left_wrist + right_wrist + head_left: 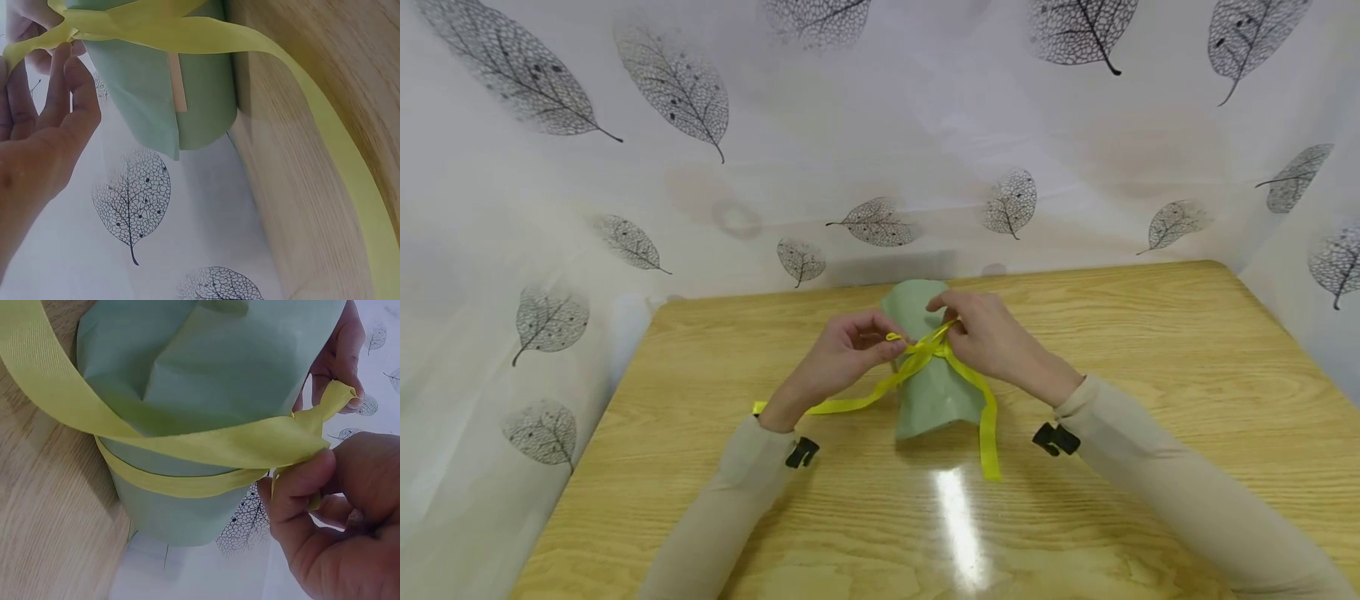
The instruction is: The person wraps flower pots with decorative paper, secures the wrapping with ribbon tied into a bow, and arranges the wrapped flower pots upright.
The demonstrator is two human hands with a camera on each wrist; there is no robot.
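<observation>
A roll-shaped bundle of pale green paper (936, 392) lies on the table with a yellow ribbon (988, 433) wrapped round its middle. Above the bundle, my left hand (853, 346) pinches a small loop of the ribbon between thumb and finger. On the other side my right hand (992, 337) pinches another part of it close to the crossing. In the right wrist view the ribbon (212, 447) goes round the paper and bunches at the fingers. One tail trails left under the left wrist; the other hangs toward the front. The crossing is partly covered by fingers.
The wooden table (1150, 358) reaches out on both sides of the bundle. A pale cloth with leaf prints (880, 221) hangs behind it and at the sides. Black buckles (1056, 439) hang at both wrists. In the left wrist view a beige strip (177, 84) shows on the paper.
</observation>
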